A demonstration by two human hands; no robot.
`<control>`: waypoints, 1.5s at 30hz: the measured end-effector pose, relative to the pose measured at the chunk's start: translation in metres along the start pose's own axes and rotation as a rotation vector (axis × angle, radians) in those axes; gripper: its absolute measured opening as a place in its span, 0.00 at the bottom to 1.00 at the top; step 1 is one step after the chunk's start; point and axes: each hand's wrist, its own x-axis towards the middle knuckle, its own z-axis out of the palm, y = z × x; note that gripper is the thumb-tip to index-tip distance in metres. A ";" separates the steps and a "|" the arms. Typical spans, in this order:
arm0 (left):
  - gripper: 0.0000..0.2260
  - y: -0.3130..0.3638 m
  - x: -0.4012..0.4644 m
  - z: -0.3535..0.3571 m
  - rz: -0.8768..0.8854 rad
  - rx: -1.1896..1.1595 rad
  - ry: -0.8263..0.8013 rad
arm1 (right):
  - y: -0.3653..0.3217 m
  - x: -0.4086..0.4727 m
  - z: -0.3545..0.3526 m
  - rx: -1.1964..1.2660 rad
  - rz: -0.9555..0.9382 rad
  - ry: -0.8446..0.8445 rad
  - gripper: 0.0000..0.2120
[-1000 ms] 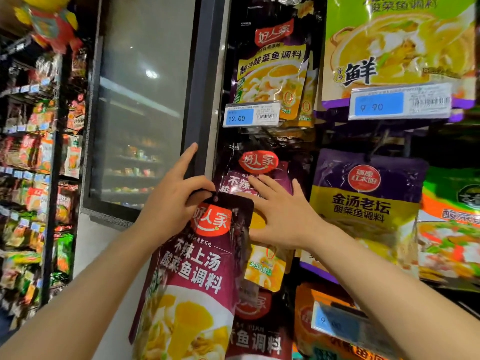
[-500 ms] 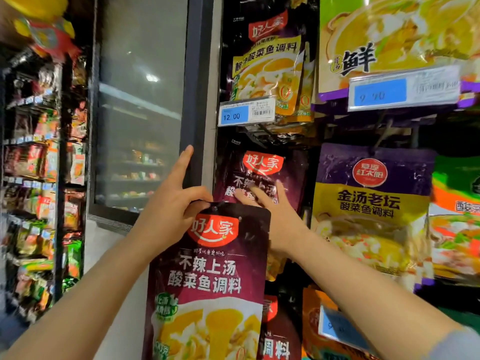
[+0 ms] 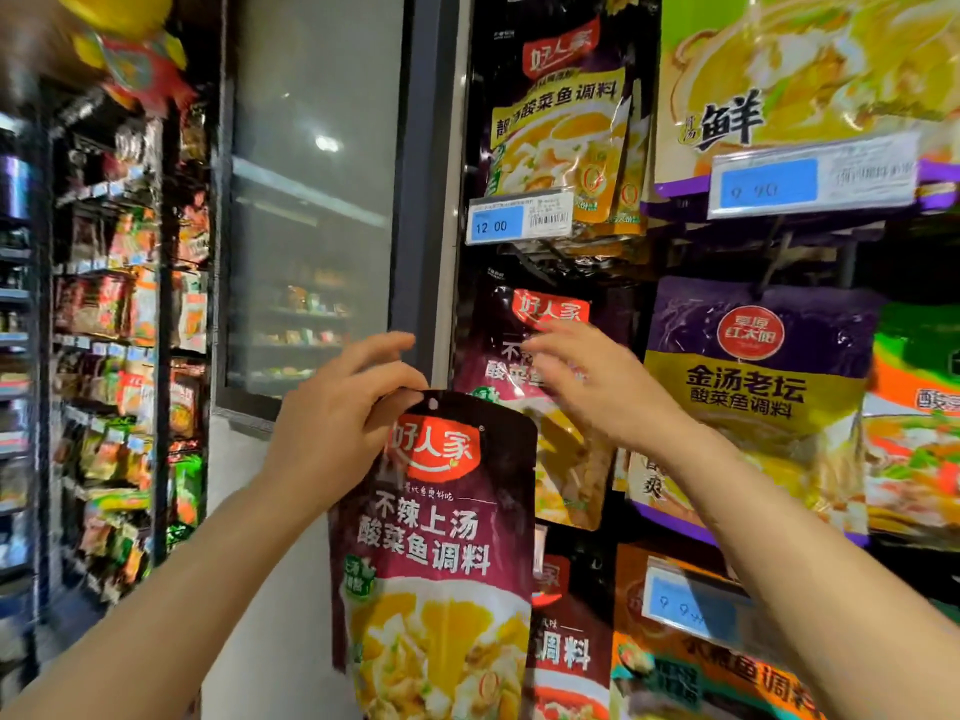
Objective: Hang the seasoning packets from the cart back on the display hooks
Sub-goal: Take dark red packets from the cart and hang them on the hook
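The right hand (image 3: pixel 597 387) has lifted off the hanging maroon packets (image 3: pixel 524 350), fingers now spread and empty. The left hand (image 3: pixel 332 433) still pinches the maroon seasoning packet (image 3: pixel 441 553) by its top corner, just below them. The 12.00 price tag (image 3: pixel 519 223) juts out above.

I count two hands, the left hand (image 3: pixel 332 433) and the right hand (image 3: pixel 597 392), three price tags, at upper left (image 3: pixel 519 223), upper right (image 3: pixel 813 179) and lower right (image 3: pixel 691 608), and one maroon packet (image 3: pixel 436 553) held nearest me.
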 end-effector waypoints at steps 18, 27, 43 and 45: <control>0.10 0.044 0.103 0.013 0.004 -0.027 0.236 | -0.061 0.006 -0.046 0.274 0.060 0.633 0.10; 0.25 0.059 0.050 0.069 -0.171 -0.003 0.128 | -0.013 0.039 -0.018 0.424 0.301 0.724 0.14; 0.32 0.051 0.046 0.100 -0.326 -0.004 -0.031 | -0.003 0.053 -0.025 0.535 0.299 0.765 0.14; 0.31 0.053 0.048 0.098 -0.344 -0.034 -0.046 | -0.002 0.053 -0.026 0.621 0.332 0.741 0.13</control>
